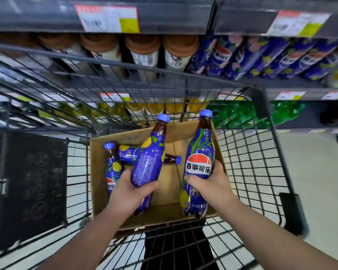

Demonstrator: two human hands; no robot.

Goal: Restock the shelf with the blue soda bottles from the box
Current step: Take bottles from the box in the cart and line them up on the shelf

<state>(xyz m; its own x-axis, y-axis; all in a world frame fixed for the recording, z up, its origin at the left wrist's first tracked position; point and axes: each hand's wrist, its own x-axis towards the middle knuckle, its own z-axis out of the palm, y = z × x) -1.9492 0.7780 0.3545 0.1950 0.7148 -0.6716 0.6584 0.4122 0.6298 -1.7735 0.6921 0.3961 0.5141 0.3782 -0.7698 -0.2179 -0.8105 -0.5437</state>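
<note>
Holds one blue soda bottle in each hand over the cardboard box [172, 131]. Grips with the left hand [129, 193] the lower body of the left bottle [148, 164], tilted, cap up and away. Clasps with the right hand [209, 186] the middle of the right bottle [200, 152], upright, logo to the camera, base near the box's near right corner.

Finds two more in the box, at its left: a standing bottle [112, 168] by the left wall and a lying bottle [129, 152], cap to the right, partly hidden behind the left bottle.

Places the box inside a wire cart [242, 152], beside a dark panel [31, 188].

Records the cart's far mesh between box and shelves, crossing the stock. Lists behind it, upper right, a row of shelved blue bottles [261, 59]; left of these, brown-capped bottles [142, 49]; one shelf lower, yellow bottles [160, 108] and green bottles [242, 114], blurred, apparently drinks. Notes price tags [107, 19] on shelf edges, print unreadable.
</note>
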